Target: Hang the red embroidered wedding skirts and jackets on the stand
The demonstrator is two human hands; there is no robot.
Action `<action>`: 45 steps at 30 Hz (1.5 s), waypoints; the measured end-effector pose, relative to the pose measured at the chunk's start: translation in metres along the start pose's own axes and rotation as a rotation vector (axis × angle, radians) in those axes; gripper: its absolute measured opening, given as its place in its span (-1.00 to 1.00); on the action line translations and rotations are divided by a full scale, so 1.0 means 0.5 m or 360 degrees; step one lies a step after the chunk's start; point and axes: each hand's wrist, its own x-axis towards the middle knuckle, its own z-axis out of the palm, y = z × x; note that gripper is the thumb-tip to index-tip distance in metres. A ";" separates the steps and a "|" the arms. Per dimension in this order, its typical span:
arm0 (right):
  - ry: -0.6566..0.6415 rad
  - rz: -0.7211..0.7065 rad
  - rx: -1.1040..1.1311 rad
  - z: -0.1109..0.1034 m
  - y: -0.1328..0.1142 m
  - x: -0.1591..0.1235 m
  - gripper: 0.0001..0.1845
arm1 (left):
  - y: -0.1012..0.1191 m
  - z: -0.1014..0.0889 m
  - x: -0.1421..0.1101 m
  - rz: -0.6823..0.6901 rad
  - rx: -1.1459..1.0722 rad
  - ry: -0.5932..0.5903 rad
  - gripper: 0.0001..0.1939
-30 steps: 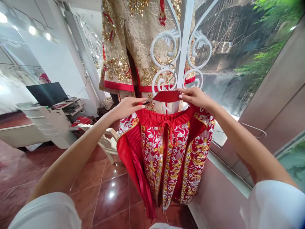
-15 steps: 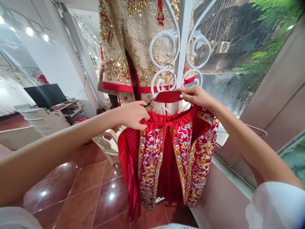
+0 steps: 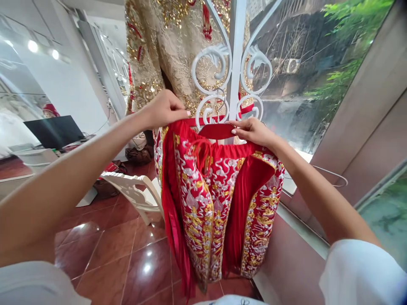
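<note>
Red embroidered skirt (image 3: 219, 199) straight ahead — pinched at the waistband (image 3: 232, 150) in the grip of the left hand (image 3: 167, 111); above, red hanger (image 3: 214, 131), grasped by the right hand (image 3: 252, 130). Behind, white scrolled post (image 3: 236, 63); beyond, gold garment (image 3: 178, 55).

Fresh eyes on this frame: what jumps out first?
The red embroidered skirt mid-frame, its waistband pinched in the left hand while the right hand grips the red hanger. Above and behind it, a gold-sequined garment shows behind white scrollwork. Bright green leaves stand out through the window, upper right.
</note>
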 end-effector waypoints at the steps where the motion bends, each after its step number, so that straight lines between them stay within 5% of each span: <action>1: -0.0007 -0.0004 0.0019 0.005 -0.001 -0.001 -0.50 | 0.008 0.013 -0.006 0.0105 0.0097 -0.0114 -0.56; 5: -0.0028 -0.0028 0.0150 0.012 0.004 -0.002 -0.48 | 0.007 0.081 -0.046 0.0226 0.0163 -0.0085 -0.55; 12: -0.0387 0.0099 0.0569 -0.048 0.068 -0.030 -0.51 | -0.012 0.157 -0.116 0.0142 0.0135 0.0511 -0.75; 18: -0.0680 0.0390 0.0794 -0.081 0.101 -0.011 -0.61 | -0.014 0.163 -0.126 0.0216 0.0290 0.0433 -0.64; 21: -0.0786 0.0445 0.0702 -0.077 0.107 0.014 -0.62 | -0.032 0.157 -0.120 0.0151 0.0252 0.0171 -0.69; 24: -0.0555 0.0425 0.0508 -0.060 0.111 0.025 -0.66 | -0.047 0.154 -0.116 0.0096 0.0218 -0.0074 -0.62; 29: -0.0125 0.0344 0.0164 -0.036 0.083 0.009 -0.56 | -0.064 0.148 -0.109 0.0174 0.0365 -0.0084 -0.60; 36: -0.0361 0.0122 -0.0147 -0.045 0.035 0.012 -0.34 | -0.096 0.136 -0.096 0.0240 0.0403 -0.0180 -0.55; 45: 0.0077 0.0002 -0.0109 -0.048 0.044 0.037 -0.33 | -0.098 0.142 -0.098 0.0212 0.0288 -0.0108 -0.55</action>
